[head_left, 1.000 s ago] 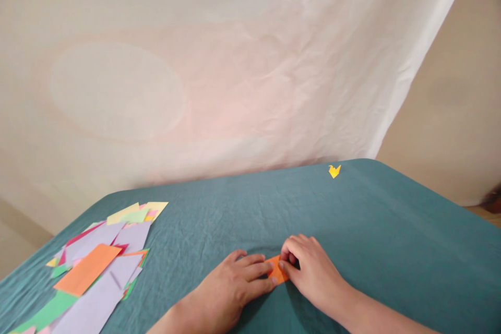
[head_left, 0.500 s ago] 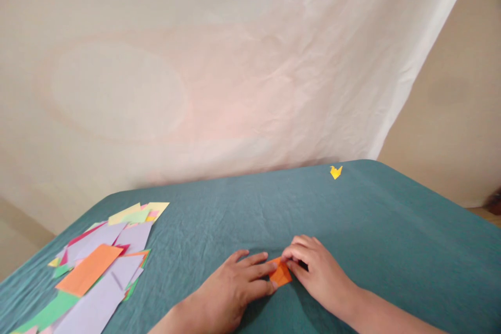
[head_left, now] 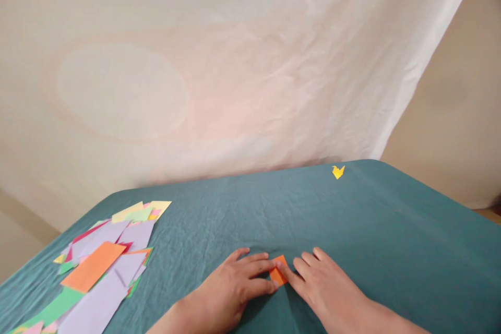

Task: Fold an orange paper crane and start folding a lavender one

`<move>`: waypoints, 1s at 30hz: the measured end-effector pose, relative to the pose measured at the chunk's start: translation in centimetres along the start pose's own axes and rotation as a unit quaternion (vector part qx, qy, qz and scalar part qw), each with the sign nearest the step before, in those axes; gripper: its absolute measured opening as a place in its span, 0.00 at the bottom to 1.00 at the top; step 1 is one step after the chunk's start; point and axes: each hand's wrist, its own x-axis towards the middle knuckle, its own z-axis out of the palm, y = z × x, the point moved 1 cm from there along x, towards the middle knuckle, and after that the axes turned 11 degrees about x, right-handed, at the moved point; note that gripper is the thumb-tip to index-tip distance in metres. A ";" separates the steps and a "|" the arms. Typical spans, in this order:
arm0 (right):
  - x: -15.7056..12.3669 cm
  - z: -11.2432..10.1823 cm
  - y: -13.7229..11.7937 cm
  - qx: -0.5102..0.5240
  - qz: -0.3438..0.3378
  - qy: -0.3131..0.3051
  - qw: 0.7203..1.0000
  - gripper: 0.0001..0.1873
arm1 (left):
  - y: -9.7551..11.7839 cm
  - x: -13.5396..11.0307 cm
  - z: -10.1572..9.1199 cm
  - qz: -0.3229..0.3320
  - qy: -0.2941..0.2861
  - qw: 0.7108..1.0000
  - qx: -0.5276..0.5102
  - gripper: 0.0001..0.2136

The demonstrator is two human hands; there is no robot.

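A small folded piece of orange paper (head_left: 280,274) lies flat on the cloth between my hands, its left edge hidden under fingers. My left hand (head_left: 231,287) rests at its left side with fingers spread, the forefinger and thumb tips pressing the paper down. From the right, my right hand (head_left: 319,283) reaches in with its forefinger stretched onto the paper's face. The other fingers of that hand are apart and slightly bent above the cloth. Its thumb is hidden.
A loose pile of coloured paper sheets (head_left: 94,305) spreads over the left of the dark green tablecloth (head_left: 219,214). A small yellow folded paper bird (head_left: 338,172) is near the far edge. Behind the table hangs a pale sheet (head_left: 235,78).
My right hand has let go of its pinch on the paper's right corner and laid its forefinger on the paper. The orange paper looks narrower now. My left hand stays put.
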 end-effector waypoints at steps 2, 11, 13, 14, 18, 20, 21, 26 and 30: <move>0.0 0.0 -0.1 -0.001 0.011 -0.009 1.000 0.24 | 0.0 0.0 0.0 0.000 0.007 1.000 -0.005 0.29; 0.1 -0.2 -0.3 -0.008 0.027 -0.037 0.999 0.26 | 0.1 0.0 -0.3 -0.006 -0.002 1.000 0.000 0.29; 0.0 -0.1 -0.4 -0.017 0.029 -0.034 0.999 0.27 | 0.2 0.0 -0.3 -0.007 -0.007 1.000 0.004 0.28; -0.1 0.0 -0.5 -0.021 0.030 -0.032 0.999 0.27 | 0.2 0.0 -0.3 -0.007 -0.010 1.000 0.005 0.28; -0.2 0.1 -0.4 -0.020 0.030 -0.027 0.999 0.28 | 0.2 0.0 -0.2 -0.006 -0.012 1.000 0.008 0.28; -0.3 0.1 -0.3 -0.010 0.027 -0.025 0.999 0.27 | 0.4 0.1 -0.3 -0.007 -0.009 1.000 0.009 0.27; -0.3 0.0 -0.2 -0.006 0.024 -0.024 0.999 0.27 | 0.5 0.1 -0.3 -0.007 -0.005 1.000 0.010 0.25; -0.4 -0.3 0.2 0.001 0.022 -0.018 1.000 0.28 | 1.0 0.3 -0.6 -0.009 0.029 1.000 -0.001 0.14; -0.5 -0.2 0.5 0.013 0.028 -0.025 0.999 0.29 | 1.1 0.6 -0.4 -0.015 0.027 0.999 -0.014 0.18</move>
